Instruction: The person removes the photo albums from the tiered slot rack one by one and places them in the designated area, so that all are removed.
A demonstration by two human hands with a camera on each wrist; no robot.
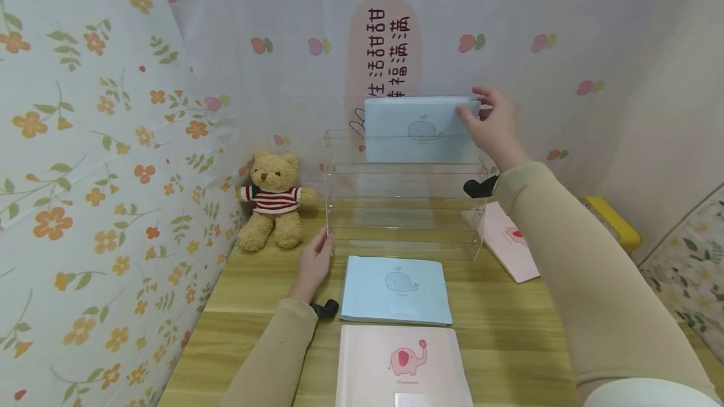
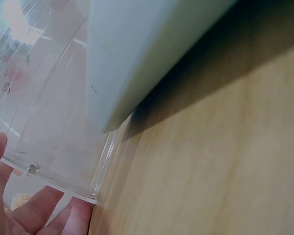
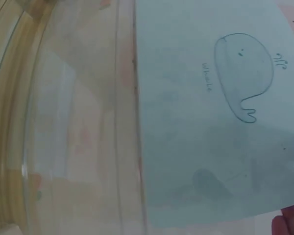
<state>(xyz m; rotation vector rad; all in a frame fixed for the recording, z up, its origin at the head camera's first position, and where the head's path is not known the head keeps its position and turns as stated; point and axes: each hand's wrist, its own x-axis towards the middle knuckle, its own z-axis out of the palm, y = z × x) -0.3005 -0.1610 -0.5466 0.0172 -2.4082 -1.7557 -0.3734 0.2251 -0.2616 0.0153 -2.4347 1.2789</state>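
Note:
In the head view, my right hand (image 1: 499,127) grips the top right corner of a light blue notebook (image 1: 390,134) with a whale drawing. The notebook (image 3: 181,147) stands upright at the top tier of a clear acrylic rack (image 1: 329,203); whether it rests there I cannot tell. Low down, my left hand (image 1: 313,267) holds the rack's left side panel, thumb on one face and fingers (image 2: 39,208) on the other. Another light blue whale notebook (image 1: 370,287) lies flat before the rack, and nearer me a pink elephant notebook (image 1: 362,363).
A teddy bear (image 1: 274,200) in a striped shirt sits left of the rack. Another pink notebook (image 1: 506,244) lies at the rack's right, with a yellow object (image 1: 613,225) farther right. Patterned cloth (image 1: 113,143) hangs at the left and behind the wooden table (image 1: 237,325).

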